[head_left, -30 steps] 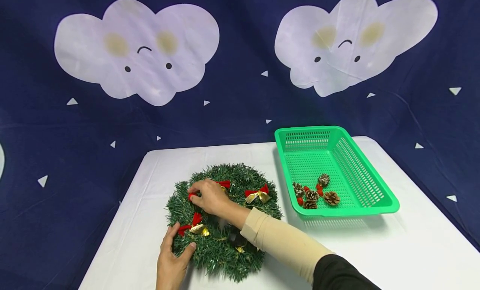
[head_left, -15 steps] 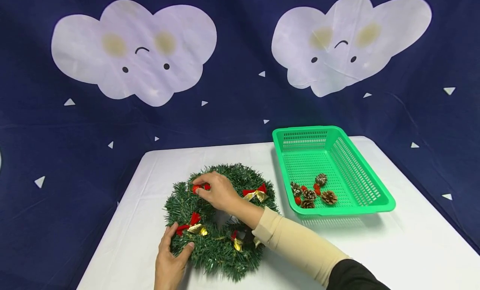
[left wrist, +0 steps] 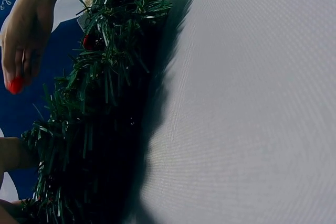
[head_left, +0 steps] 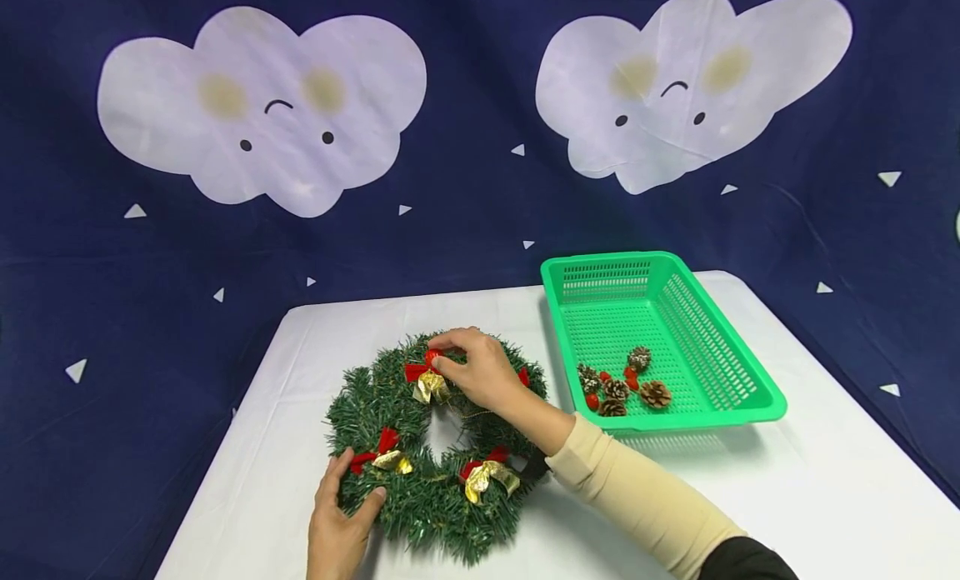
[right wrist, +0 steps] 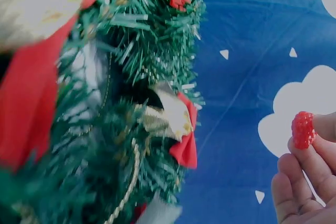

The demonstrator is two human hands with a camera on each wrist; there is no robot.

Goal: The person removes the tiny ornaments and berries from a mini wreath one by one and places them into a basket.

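A green tinsel wreath with red-and-gold bows lies on the white-covered table. At its lower left edge my left hand rests, fingers along the outer side and thumb laid over the greenery, close to one bow. Thumb and fingers of my right hand pinch a small red berry with a bumpy, raspberry-like surface. That hand is over the back of the wreath, the berry overlapping the top bow in the head view. In the left wrist view, the berry appears apart from the greenery.
A green perforated basket stands at the back right of the table. Inside it lie several pine cones and red berries. Behind the table hangs a dark blue cloth printed with clouds.
My right hand has moved rightward and slightly back across the wreath with the berry, uncovering the wreath's centre and the front right bow. My left hand has stayed on the wreath's edge.
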